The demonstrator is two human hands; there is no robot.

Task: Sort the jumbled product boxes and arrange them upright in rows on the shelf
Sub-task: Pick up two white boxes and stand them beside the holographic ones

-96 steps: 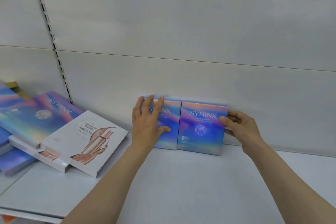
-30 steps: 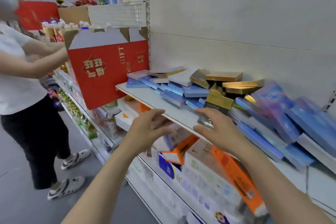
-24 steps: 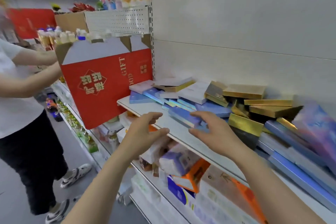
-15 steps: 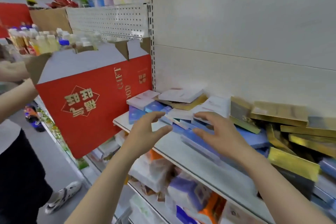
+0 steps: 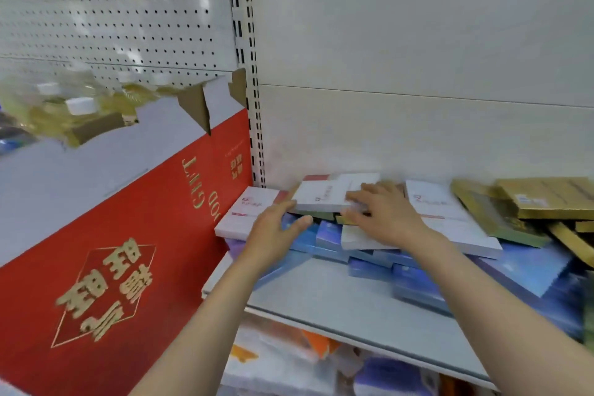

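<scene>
A jumbled pile of flat product boxes lies on the grey shelf [image 5: 321, 302]: white boxes on top, blue boxes [image 5: 331, 235] under them, gold boxes [image 5: 546, 199] to the right. My right hand [image 5: 382, 212] rests with spread fingers on the topmost white box [image 5: 324, 194]. My left hand [image 5: 276, 228] reaches in at that box's left edge, fingers loosely extended over another white box [image 5: 247, 212]. Motion blur hides whether either hand grips anything.
A large red gift carton [image 5: 112, 251] stands to the left of the shelf end, with bottles [image 5: 64, 106] in it. The slotted upright [image 5: 254, 106] and white back panel [image 5: 418, 74] stand behind the pile. More packages fill the lower shelf [image 5: 305, 360].
I left the two upright boxes and turned left to the jumbled pile. In the last second both hands moved forward from the shelf edge onto the top white boxes.
</scene>
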